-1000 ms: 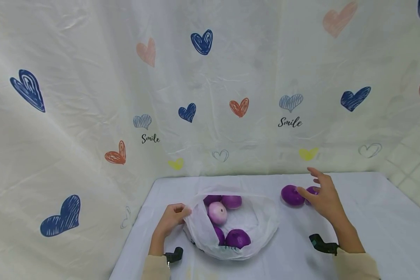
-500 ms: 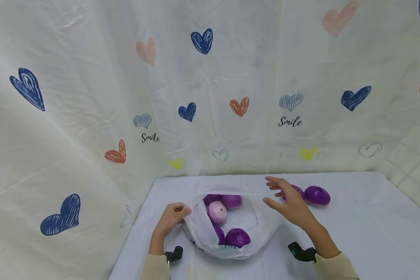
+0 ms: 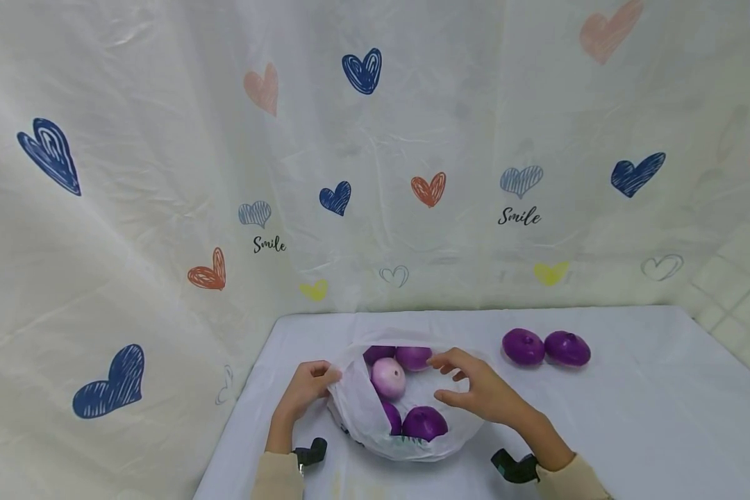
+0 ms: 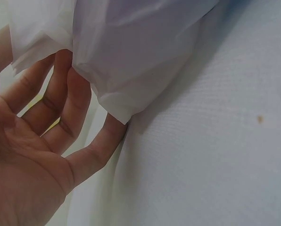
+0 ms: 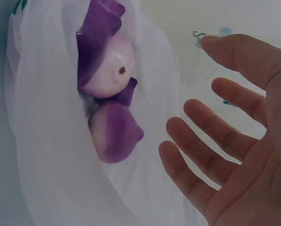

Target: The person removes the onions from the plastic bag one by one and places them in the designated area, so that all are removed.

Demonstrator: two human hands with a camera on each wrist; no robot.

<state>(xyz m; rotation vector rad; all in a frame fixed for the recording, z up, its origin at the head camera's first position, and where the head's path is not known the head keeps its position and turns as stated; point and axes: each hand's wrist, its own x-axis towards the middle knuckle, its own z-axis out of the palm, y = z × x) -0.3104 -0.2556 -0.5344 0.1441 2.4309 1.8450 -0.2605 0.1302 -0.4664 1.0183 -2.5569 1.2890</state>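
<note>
A white plastic bag (image 3: 356, 420) lies on the table with its mouth spread, several onions inside. Among them are a pale onion (image 3: 388, 378) and a deep purple onion (image 3: 425, 423) near the front. At the bag's left rim my left hand (image 3: 306, 389) pinches the plastic between thumb and fingers; the left wrist view shows the bag's edge (image 4: 126, 70) over the fingers. My right hand (image 3: 484, 394) hovers over the right side of the bag's mouth, fingers spread and holding nothing. In the right wrist view, the onion (image 5: 114, 132) sits apart from the fingertips (image 5: 169, 150).
Two purple onions, one (image 3: 523, 346) beside the other (image 3: 567, 348), sit on the table at the back right. A white cloth (image 3: 631, 417) covers the table. Behind it hangs a white curtain (image 3: 462, 104) printed with hearts.
My right hand has moved left from beside the two loose onions to over the bag's mouth, uncovering those onions. My left hand has stayed on the bag's rim.
</note>
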